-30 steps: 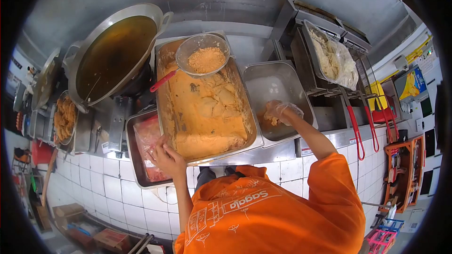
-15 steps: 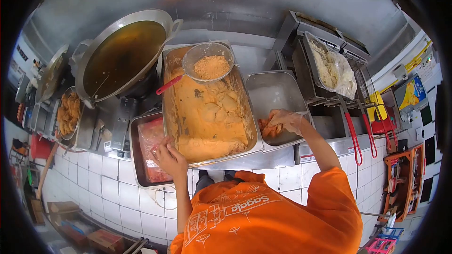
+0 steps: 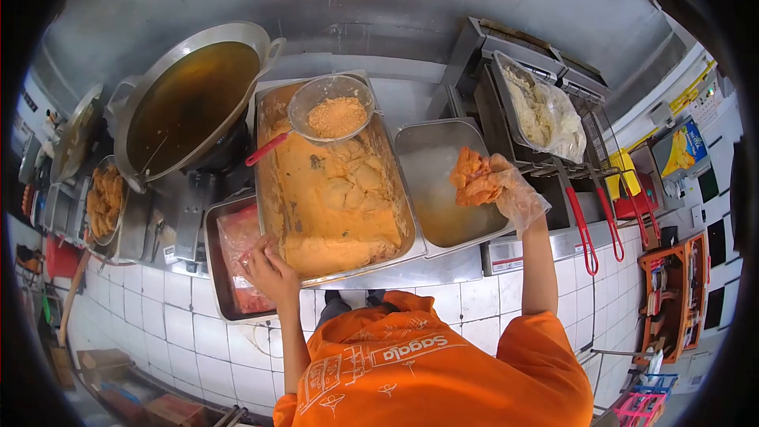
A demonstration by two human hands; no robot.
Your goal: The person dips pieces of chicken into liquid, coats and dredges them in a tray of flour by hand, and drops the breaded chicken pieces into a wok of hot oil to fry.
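My right hand [image 3: 507,187], in a clear plastic glove, is closed on a piece of orange-red raw meat [image 3: 473,178], which looks like marinated chicken. It holds the meat up over the deep steel pan [image 3: 419,158], where cloudy liquid lies at the bottom. My bare left hand [image 3: 270,273] has its fingers apart over the steel tray [image 3: 219,289] with plastic-wrapped red meat [image 3: 237,241]. That hand is beside the near left corner of the large tray of orange breading flour [image 3: 332,213]. A sieve with a red handle [image 3: 330,107] rests across the flour tray, with orange crumbs in it.
A large wok of oil [image 3: 194,99] stands at the back left, near a bowl of fried pieces [image 3: 104,202]. At the right, a tray of pale flour [image 3: 538,107] sits on a fryer, with red-handled baskets [image 3: 581,229] sticking out. White floor tiles [image 3: 170,316] lie below.
My right hand has risen from inside the deep pan, bringing up the piece of meat. My left hand stays over the wrapped-meat tray. The whole view has shifted slightly.
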